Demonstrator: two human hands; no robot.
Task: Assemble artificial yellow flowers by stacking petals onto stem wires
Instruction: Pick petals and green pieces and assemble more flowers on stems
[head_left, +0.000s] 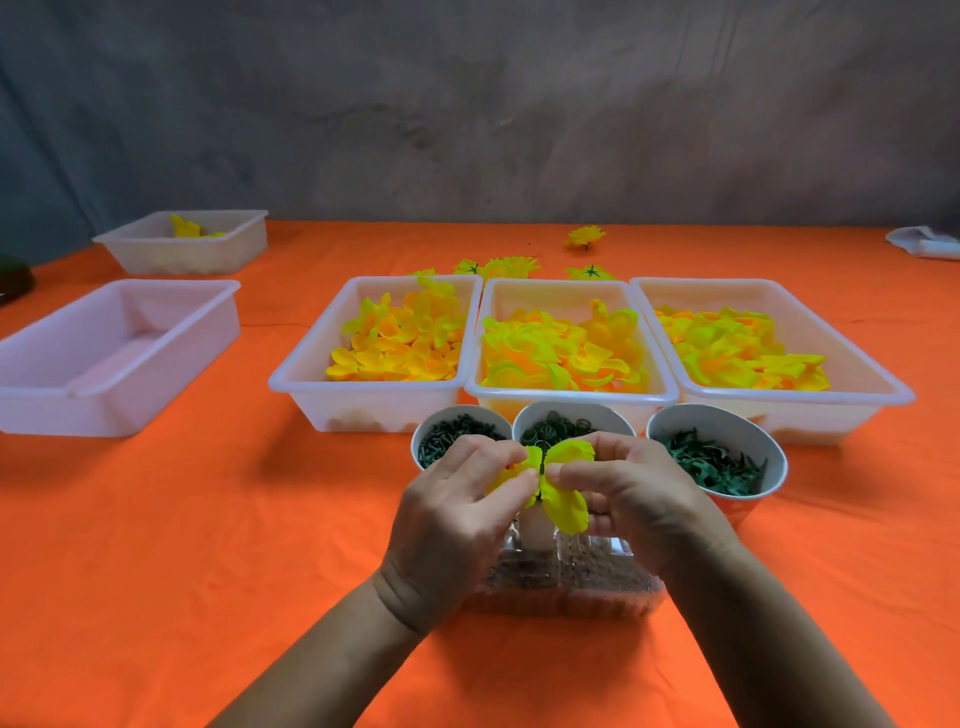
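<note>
My left hand (457, 514) and my right hand (634, 499) meet over the near middle of the table, both pinching a yellow petal piece (563, 501) threaded on a thin dark green stem (543, 467). The stem's lower end is hidden behind my fingers. Behind them stand three white trays of yellow petals: left tray (291, 374), middle tray (571, 397) and right tray (883, 384). Three round cups hold dark green parts: left cup (423, 431), middle cup (613, 415) and right cup (769, 447).
A clear plastic box (587, 597) with brownish contents sits under my hands. An empty white tray (67, 410) lies at left, another tray (156, 260) with a flower behind it. Finished yellow flowers (584, 236) lie beyond the trays on the orange tablecloth (208, 571). White cloth (924, 244) far right.
</note>
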